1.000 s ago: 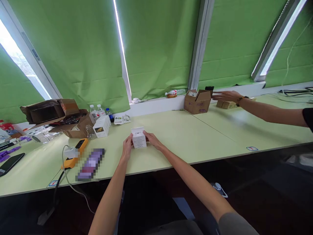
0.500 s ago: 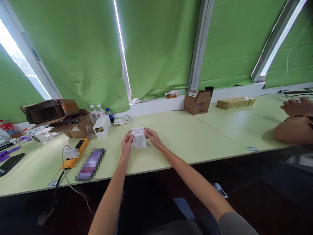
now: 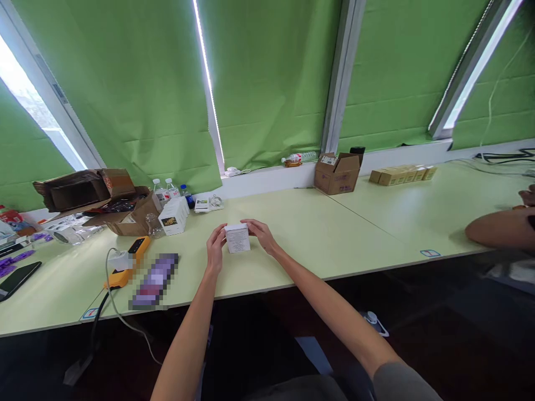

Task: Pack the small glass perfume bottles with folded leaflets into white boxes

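You seem to be at the step of pressing the top of the white box [image 3: 238, 239] flat; the next move calls for light, even pressure. The box stands upright on the table [image 3: 301, 234], between your hands: left hand [image 3: 215, 249] holding its left side, right hand [image 3: 262, 236] its upper right edge.

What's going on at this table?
A person's left hand and right hand are steadying a small white carton between them. It's upright, and its top looks shut. More white cartons stand together over to the left. On the right, past the open cardboard box, another person's arm is at the table.
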Tool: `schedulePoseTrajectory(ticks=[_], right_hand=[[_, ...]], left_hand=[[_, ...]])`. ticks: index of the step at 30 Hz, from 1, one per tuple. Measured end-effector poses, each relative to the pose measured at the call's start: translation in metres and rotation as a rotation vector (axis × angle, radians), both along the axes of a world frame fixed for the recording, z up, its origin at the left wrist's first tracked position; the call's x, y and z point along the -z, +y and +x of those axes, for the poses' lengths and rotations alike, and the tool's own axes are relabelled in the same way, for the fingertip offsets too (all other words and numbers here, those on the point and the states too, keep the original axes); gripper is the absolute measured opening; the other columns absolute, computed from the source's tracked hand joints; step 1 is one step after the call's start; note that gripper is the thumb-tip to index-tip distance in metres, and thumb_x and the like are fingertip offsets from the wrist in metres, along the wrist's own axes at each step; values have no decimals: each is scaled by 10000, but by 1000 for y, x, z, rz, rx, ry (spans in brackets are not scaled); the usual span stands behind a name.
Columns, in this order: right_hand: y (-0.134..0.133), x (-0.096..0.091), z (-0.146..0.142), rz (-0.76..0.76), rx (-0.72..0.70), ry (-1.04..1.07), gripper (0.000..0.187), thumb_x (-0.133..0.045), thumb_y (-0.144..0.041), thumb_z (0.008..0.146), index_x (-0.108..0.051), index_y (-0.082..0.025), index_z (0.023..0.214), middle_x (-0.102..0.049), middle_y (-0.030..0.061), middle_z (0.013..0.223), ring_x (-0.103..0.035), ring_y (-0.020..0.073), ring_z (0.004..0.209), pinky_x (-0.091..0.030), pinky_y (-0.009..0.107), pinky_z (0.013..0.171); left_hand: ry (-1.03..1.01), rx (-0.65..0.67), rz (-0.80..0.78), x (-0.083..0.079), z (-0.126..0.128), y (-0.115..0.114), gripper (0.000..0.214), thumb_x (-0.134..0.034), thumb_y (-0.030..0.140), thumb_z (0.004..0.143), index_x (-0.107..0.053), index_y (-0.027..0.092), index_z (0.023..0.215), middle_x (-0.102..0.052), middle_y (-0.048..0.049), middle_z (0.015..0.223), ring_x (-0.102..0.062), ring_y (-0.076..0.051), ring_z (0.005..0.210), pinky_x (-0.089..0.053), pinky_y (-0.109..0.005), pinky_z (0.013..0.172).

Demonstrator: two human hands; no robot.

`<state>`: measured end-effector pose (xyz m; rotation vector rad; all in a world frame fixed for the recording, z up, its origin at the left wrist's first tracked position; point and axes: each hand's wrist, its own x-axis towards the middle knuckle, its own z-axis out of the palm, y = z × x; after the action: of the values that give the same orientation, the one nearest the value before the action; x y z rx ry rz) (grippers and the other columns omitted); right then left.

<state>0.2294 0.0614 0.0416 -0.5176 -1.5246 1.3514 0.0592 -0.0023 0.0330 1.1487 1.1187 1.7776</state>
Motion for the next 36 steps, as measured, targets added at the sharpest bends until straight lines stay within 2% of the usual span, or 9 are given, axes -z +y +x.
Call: schedulePoseTrajectory(ticks=[4, 10, 22, 30, 36], right_hand=[[-2, -2, 0, -3, -2, -13, 515, -576, -586, 808, -679, -187, 1118, -679, 69, 1014, -617, 201, 917, -485, 356, 853], [-1, -1, -1, 3, 12, -21, 499, -577, -581, 805, -682, -188, 1093, -680, 71, 1030, -617, 198, 917, -494, 343, 831], [5, 5, -2, -8, -1, -27, 444, -625, -506, 785, -678, -202, 1104, -694, 64, 1006, -627, 197, 904, -494, 351, 832], [2, 3, -1, -7, 4, -38, 438, -614, -495, 793, -675, -204, 1114, -696, 63, 1009, -627, 196, 909, -490, 354, 837], [5, 6, -2, 27, 12, -36, 438, -612, -494, 800, -681, -212, 1127, -696, 61, 1015, -626, 199, 928, -487, 355, 851]], left_hand=[[-29, 0, 4, 0, 0, 0, 464, -570, 540, 802, -661, 199, 1104, -677, -93, 1057, -628, -201, 967, -482, -292, 788], [-6, -41, -6, -1, 2, 2, 460, -605, 556, 773, -679, 189, 1039, -672, -96, 1053, -623, -204, 961, -486, -291, 775], [4, -50, -26, -1, 3, 1, 445, -654, 484, 752, -660, 196, 1091, -672, -83, 1032, -615, -198, 922, -481, -289, 764], [44, -61, -16, -1, 4, 0, 438, -649, 476, 759, -661, 208, 1106, -682, -79, 1008, -623, -203, 930, -486, -304, 784], [75, -58, 21, -2, 6, -2, 410, -636, 477, 778, -695, 222, 1093, -658, -86, 1169, -607, -227, 1043, -479, -317, 841]])
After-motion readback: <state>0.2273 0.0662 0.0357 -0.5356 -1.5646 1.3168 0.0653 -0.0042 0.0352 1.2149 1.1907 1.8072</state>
